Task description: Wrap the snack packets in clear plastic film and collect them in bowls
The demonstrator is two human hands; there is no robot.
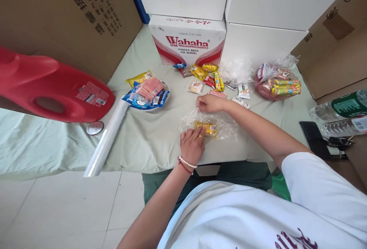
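Observation:
A yellow snack packet (211,129) lies on a crumpled sheet of clear plastic wrap (226,126) near the table's front edge. My left hand (192,144) comes from below, with its fingers closed over the packet's left end and pressing on it. Just beyond, my right hand (210,103) is curled in a pinch at the far edge of the wrap; its fingertips are partly hidden. Several small snacks lie behind that hand, among them yellow packets (199,72) and a white packet (243,90).
On the left stand a bowl of snacks (168,90), a roll of plastic film (107,138) and a big red jug (54,84). At right are a filled bowl (268,88) and plastic bottles (344,105). A Wahaha carton (187,41) borders the back.

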